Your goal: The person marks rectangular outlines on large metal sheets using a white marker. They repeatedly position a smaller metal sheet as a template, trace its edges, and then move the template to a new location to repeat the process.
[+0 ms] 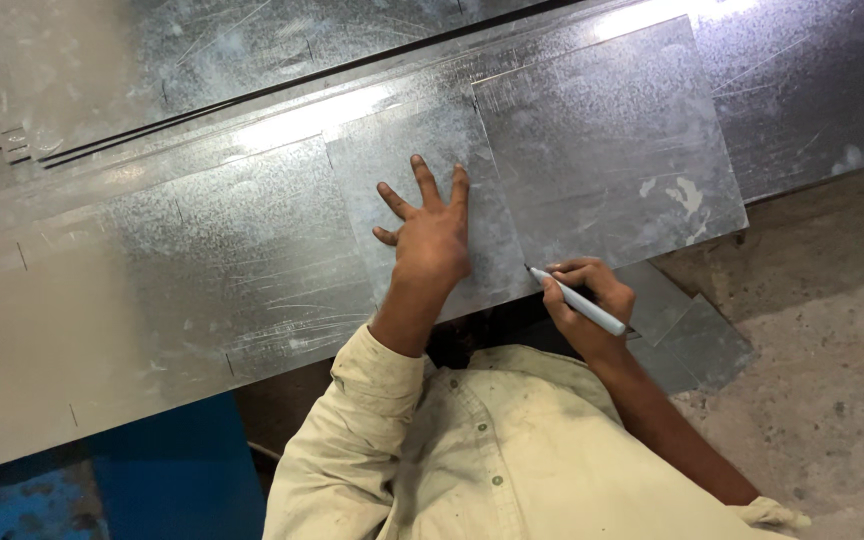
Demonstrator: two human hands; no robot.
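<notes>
Head cam, looking straight down. The left hand [430, 238] lay flat on a galvanized sheet [422, 170], fingers [424, 182] spread wide and pointing toward 12 o'clock, palm pressing down on that dull, spangled zinc surface. The right hand [584, 300], off at about 4 o'clock from the left one, had its fingers pinched around a light grey marker [580, 301], held like a pen, dark tip touching the near edge of a smaller rectangular sheet [612, 150] that lay on top of the stack, overlapping the one under the left palm. All the metal was scratched up and blotchy, with a bright glare strip running across toward 1 o'clock. A long strip of the same sheet metal [132, 300] stretched out toward 8 o'clock on the worktop [812, 90]. A couple of small offcuts [697, 340] sat just beside the right wrist on the rough concrete floor [812, 400]. Blue painted frame [172, 480] showed at 7 o'clock. The person wore a cream button-up shirt [482, 450], a bit stained.
</notes>
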